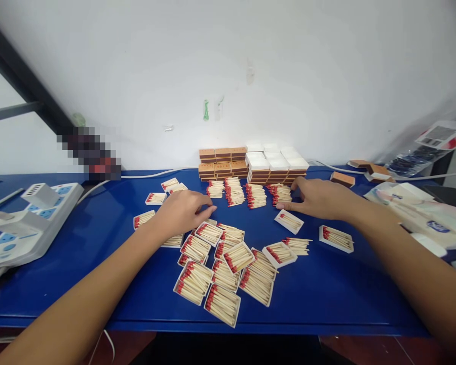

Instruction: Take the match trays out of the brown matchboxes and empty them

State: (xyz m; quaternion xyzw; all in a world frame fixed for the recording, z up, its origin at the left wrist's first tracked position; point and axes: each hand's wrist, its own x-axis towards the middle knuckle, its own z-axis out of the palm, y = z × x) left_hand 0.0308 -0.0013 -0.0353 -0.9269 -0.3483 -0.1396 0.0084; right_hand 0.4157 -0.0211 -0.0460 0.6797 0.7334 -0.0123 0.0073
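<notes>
My left hand (pixel 186 209) hovers over the left-middle of the blue desk, just above the filled matchbox trays. Its fingers are bent, a small gap shows between thumb and forefinger, and nothing is visible in it. At the right end of a row of match piles, my right hand (pixel 314 198) has thumb and fingers around the ends of a pile of red-tipped matches (pixel 281 193). Similar match piles (pixel 234 192) lie to its left. Below that hand rests a white tray (pixel 289 222) with few matches. Several fuller trays (pixel 222 304) overlap in the middle.
Against the wall stand stacked brown matchbox sleeves (pixel 223 165) and stacked boxes topped with white trays (pixel 275 161). A white power strip (pixel 57 218) with plugs sits left. Loose sleeves (pixel 342 179) and a tissue pack (pixel 421 215) lie right. A cable runs along the wall.
</notes>
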